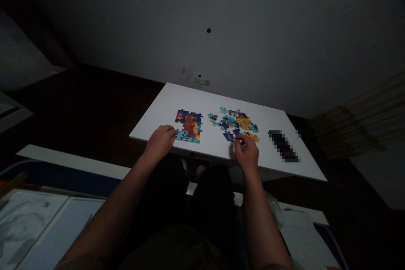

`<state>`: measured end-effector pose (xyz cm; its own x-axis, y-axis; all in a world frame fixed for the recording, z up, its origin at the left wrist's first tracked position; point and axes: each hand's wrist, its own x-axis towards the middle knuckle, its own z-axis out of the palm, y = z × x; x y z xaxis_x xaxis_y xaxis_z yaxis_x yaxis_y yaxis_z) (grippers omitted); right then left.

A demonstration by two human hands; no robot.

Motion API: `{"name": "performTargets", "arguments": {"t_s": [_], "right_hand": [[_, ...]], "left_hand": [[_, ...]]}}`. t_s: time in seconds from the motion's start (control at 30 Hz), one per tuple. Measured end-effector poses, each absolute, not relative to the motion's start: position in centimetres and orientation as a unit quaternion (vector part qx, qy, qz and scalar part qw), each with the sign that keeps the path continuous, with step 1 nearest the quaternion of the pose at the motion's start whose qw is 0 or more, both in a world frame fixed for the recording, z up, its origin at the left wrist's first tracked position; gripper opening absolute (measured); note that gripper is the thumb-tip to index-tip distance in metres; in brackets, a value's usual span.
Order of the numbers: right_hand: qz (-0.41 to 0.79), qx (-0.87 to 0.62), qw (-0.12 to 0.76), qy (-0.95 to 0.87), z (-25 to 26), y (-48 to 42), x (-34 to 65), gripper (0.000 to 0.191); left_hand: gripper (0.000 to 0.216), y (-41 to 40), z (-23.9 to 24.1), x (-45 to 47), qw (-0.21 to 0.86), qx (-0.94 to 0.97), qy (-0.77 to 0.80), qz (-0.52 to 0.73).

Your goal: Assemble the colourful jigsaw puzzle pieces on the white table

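Note:
On a white table [164,105] lies a partly joined colourful jigsaw block [189,125] to the left and a heap of several loose puzzle pieces [236,123] to the right. My left hand [160,141] rests on the table's near edge with curled fingers touching the lower left corner of the joined block. My right hand [246,151] is at the near edge of the loose heap, thumb and fingers pinched on a piece there; the piece itself is too small to make out.
A dark blurred-out object [284,146] lies on the table's right part. A wall with a socket plate [202,80] stands behind the table. My dark-clothed knees are under the near edge. White boards [38,219] lie at lower left on the dark floor.

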<state>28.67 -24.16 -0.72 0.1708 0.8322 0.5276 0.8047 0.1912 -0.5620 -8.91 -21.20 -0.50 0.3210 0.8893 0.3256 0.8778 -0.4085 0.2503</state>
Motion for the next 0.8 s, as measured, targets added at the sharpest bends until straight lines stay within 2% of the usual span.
{"name": "performTargets", "arguments": {"t_s": [0.17, 0.3, 0.47, 0.8], "right_hand": [[0.044, -0.687, 0.401, -0.605, -1.8, -22.8, 32.7, 0.034], [0.07, -0.679, 0.417, -0.6, -2.8, -22.6, 33.2, 0.034], [0.072, -0.669, 0.471, -0.57, -2.8, -23.1, 33.1, 0.031], [0.091, -0.652, 0.618, -0.43, -2.5, -24.4, 33.9, 0.017]], "left_hand": [[0.033, -21.6, 0.1, -8.7, -0.028, 0.828, 0.535, 0.165], [0.041, -23.5, -0.5, -7.5, -0.049, 0.829, 0.521, 0.197], [0.059, -25.9, -3.5, -5.7, -0.07, 0.811, 0.543, 0.208], [0.066, -25.6, -5.3, -5.5, -0.076, 0.79, 0.553, 0.255]]}}
